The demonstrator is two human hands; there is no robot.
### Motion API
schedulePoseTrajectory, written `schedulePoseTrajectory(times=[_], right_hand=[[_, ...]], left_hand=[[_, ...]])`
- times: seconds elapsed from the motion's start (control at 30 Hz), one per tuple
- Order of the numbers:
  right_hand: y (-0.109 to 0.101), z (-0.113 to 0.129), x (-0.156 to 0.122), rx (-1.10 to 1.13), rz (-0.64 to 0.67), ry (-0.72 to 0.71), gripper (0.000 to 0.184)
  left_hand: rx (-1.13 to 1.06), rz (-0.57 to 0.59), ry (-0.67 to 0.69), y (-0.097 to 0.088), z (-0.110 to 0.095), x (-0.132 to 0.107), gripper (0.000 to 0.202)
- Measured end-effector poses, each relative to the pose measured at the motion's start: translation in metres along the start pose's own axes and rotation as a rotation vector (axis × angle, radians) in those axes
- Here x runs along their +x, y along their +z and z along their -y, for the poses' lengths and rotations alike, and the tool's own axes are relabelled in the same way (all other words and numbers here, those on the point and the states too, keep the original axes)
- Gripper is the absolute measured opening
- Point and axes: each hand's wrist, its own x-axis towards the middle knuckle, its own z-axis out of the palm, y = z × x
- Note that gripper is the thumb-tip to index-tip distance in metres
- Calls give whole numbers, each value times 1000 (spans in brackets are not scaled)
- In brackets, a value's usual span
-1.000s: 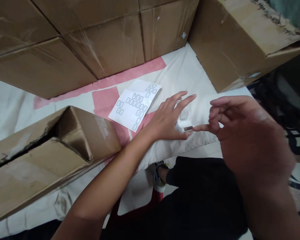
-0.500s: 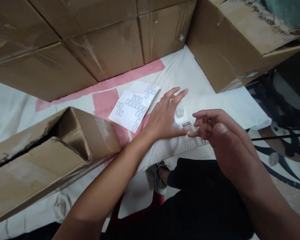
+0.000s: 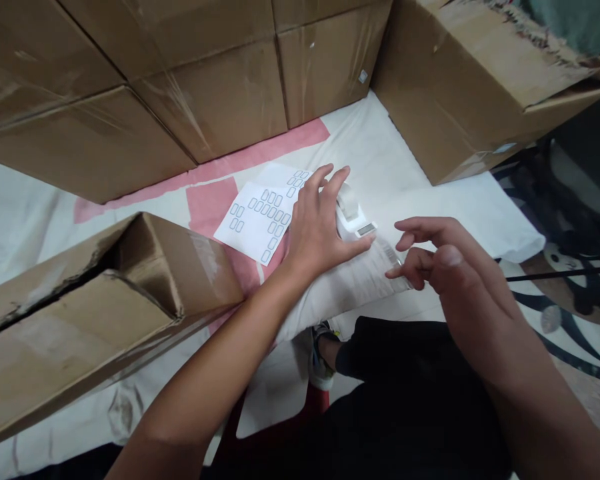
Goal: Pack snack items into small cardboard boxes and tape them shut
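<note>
My left hand (image 3: 320,223) curves around a small white plastic device (image 3: 351,217). Its thumb lies along the near edge, its fingertips are by the far edge, and the hand is closed on it. The device has a rounded translucent part and a grey rectangular window. To its right a clear plastic piece with barcode-like stripes (image 3: 393,253) lies near the fingertips of my right hand (image 3: 445,263). That hand is held with bent fingers, thumb apart; whether a fingertip touches the plastic I cannot tell. Left of my left hand lies a white sheet printed with small rounded boxes (image 3: 254,217).
Taped cardboard boxes (image 3: 220,100) stand along the far side of the white and pink cloth (image 3: 210,207). An open carton (image 3: 200,267) is at my left, and another torn-topped carton (image 3: 460,100) at the right. A panda-patterned surface (image 3: 575,280) lies beyond the cloth's right edge.
My left hand has shifted slightly left and away from me, and the white device has moved with it. My right hand has drawn a little to the right, widening the gap between hands.
</note>
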Motion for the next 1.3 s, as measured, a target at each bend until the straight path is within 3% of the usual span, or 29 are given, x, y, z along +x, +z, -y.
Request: schedulePoseTrajectory(times=[0.23,0.53,1.3], right_hand=[[-3,3,-1,-225,85,-51,32],[-5,-1,2,-194,176,-75,31],[-7,-4,-2,-247,121,-53,29]], left_hand=[[1,-2,-3,0,1,0,99],[1,23,-23,-1,0,0,102],[9,45,-18,-1,-1,-2,102]])
